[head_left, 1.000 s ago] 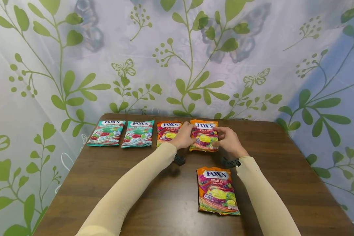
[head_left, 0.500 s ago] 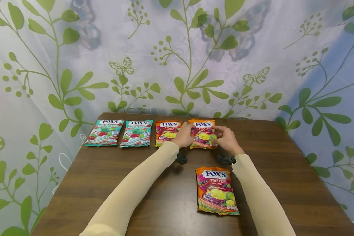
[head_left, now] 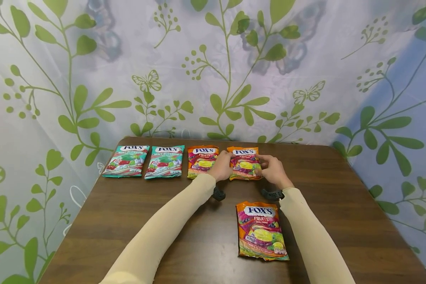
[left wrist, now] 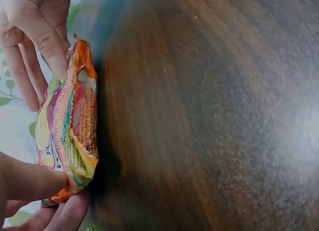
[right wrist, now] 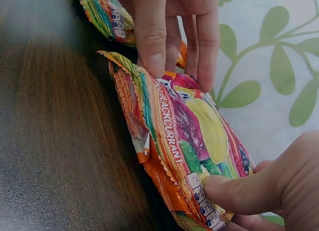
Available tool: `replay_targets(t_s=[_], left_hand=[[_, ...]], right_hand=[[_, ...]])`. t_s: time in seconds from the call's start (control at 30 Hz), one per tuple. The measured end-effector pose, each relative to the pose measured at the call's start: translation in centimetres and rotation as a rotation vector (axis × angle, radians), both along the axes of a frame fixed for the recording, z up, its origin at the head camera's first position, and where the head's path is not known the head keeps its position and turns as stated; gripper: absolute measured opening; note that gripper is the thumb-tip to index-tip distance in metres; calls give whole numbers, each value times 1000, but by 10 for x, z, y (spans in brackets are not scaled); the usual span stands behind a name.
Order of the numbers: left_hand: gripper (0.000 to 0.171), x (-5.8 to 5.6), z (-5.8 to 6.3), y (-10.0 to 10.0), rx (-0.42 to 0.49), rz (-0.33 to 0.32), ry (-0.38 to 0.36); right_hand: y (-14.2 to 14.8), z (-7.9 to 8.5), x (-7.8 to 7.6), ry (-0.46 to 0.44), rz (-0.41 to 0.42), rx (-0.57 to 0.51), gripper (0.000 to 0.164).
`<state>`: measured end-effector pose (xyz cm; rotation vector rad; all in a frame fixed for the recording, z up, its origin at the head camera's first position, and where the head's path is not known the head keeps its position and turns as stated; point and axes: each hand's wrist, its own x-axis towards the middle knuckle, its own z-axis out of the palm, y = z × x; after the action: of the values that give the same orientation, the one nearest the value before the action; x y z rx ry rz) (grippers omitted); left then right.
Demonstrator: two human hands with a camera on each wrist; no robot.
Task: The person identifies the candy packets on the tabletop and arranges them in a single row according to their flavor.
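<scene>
In the head view, an orange and purple bag of Fox's fruit candy is at the right end of a back row. My left hand grips its left side, and my right hand pinches the opposite side. Seen from the left wrist, the left thumb lies over the edge of the candy bag with fingers below. The right thumb presses on the printed corner of the bag in the right wrist view. A matching fruit candy bag lies just left, partly hidden by my left hand.
Two teal Mint Blossom candy bags, one at the far left and one beside it, continue the row. Another fruit candy bag lies nearer, between my forearms. The brown wooden table backs onto a leaf-patterned curtain.
The held candy bag has shifted slightly left and settled lower toward the table, with both hands moving along with it. The other bags stay where they were.
</scene>
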<state>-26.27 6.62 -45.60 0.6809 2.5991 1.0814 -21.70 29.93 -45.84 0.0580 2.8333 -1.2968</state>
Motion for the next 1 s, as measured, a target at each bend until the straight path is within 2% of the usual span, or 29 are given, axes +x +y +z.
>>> replay_targets(t_s=[0.5,0.73,0.87,1.0], left_hand=[[61,4,-6,1,10,8,-23],[59,7,-6,1,5,10,0],[61,6,-7,3,-24,8,17],[59,4,-9,5,-66,4,65]], right_hand=[[-1,-4,7,-29,-3,-45,63],[0,-4,8,-29,-1,-55,63],[1,-4,10,-26,-3,-63,63],[1,-4,10,-26,-5,-73,63]])
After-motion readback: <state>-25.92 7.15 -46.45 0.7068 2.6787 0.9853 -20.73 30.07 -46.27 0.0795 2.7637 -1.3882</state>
